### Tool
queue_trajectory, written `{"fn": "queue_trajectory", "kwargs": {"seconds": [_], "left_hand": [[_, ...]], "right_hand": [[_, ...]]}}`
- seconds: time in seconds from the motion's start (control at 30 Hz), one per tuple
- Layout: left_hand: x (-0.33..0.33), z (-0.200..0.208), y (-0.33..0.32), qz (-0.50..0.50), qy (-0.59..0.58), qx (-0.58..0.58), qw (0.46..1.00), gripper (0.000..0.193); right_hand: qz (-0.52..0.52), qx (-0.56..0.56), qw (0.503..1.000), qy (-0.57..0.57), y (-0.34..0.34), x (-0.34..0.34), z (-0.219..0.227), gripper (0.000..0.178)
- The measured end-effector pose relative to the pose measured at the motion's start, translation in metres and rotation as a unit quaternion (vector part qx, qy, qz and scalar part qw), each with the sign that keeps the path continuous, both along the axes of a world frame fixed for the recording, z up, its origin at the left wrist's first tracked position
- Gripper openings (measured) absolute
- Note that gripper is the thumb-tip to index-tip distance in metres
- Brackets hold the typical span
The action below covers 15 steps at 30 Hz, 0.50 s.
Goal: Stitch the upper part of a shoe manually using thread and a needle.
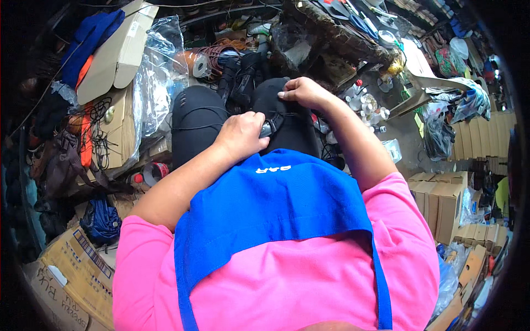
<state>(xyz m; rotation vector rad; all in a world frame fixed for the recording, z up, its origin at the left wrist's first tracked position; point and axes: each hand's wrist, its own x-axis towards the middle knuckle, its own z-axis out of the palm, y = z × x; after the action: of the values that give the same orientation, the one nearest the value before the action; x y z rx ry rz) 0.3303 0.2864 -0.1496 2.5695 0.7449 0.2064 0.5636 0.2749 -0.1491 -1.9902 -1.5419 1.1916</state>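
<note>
My left hand (242,135) is closed around a small black piece (271,126) with a shiny grey end, held over my right thigh. It looks like part of a shoe, but the fingers and dark trousers hide its shape. Higher up, by my right knee, my right hand (305,92) is raised in a pinch with thumb and forefinger together. What it pinches, if anything, is too small to make out. A thin black cord (194,112) lies looped across my left thigh. My blue apron (270,204) covers my lap below both hands.
Clear plastic sheeting (160,77) and cardboard sheets (116,49) lean at the left. Small bottles and jars (369,105) crowd the floor beyond my right arm. A cluttered workbench (342,33) stands far right, and cardboard boxes (441,201) are stacked at the right.
</note>
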Motion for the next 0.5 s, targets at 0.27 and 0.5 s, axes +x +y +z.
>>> {"fn": "queue_trajectory", "kwargs": {"seconds": [0.27, 0.5], "left_hand": [[0.005, 0.022, 0.025, -0.053, 0.045, -0.055, 0.996, 0.035], [0.065, -0.032, 0.056, -0.028, -0.185, -0.111, 0.976, 0.036]], "right_hand": [[-0.046, 0.252, 0.953, -0.159, -0.025, -0.027, -0.006, 0.041], [0.055, 0.117, 0.984, -0.120, -0.048, -0.029, 0.020, 0.027]]}}
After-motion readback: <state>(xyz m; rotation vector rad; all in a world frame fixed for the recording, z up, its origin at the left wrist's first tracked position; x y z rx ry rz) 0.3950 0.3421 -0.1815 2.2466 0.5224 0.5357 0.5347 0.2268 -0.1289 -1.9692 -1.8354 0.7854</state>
